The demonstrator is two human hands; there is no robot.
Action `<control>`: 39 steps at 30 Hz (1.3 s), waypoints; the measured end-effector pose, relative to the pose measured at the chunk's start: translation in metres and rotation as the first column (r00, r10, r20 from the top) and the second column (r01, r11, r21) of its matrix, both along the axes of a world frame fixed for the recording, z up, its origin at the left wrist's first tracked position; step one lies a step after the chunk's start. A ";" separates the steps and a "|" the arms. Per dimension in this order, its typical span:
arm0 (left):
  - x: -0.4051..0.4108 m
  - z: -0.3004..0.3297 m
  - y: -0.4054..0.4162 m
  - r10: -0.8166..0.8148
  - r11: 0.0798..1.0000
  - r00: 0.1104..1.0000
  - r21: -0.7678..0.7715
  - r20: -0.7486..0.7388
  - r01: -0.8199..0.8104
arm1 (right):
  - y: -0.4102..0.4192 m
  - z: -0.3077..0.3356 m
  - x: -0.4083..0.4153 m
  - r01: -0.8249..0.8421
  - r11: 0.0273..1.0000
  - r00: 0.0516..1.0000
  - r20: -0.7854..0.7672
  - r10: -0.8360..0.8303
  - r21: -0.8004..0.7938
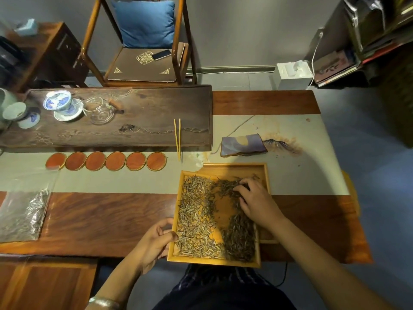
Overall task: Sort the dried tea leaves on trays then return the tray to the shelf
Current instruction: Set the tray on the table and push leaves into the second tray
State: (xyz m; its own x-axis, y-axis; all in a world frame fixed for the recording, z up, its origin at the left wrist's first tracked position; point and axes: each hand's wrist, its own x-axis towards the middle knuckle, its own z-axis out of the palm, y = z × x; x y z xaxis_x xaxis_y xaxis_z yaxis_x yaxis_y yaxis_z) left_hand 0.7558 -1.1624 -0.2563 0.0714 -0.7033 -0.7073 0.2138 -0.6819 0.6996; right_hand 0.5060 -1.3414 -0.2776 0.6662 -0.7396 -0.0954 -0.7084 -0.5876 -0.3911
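Right hand [254, 204] fingers curled, touching dark leaves [225, 186].

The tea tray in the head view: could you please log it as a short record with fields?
tray: wooden tray stacked askew on a second tray, at the table's near edge
pale leaves: left side
dark leaves: right side
left hand: grip on the tray's left rim
right hand: fingers in the dark leaves at the far end

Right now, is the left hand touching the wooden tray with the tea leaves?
Touching. The head view shows the left hand at the left edge of the wooden tray, its thumb lying against the rim with no gap.
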 end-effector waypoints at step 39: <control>0.008 -0.004 0.018 0.094 0.995 0.992 0.031 -0.088 -0.092 | 0.051 0.015 0.055 -0.268 0.959 0.947 0.161 0.279 -0.089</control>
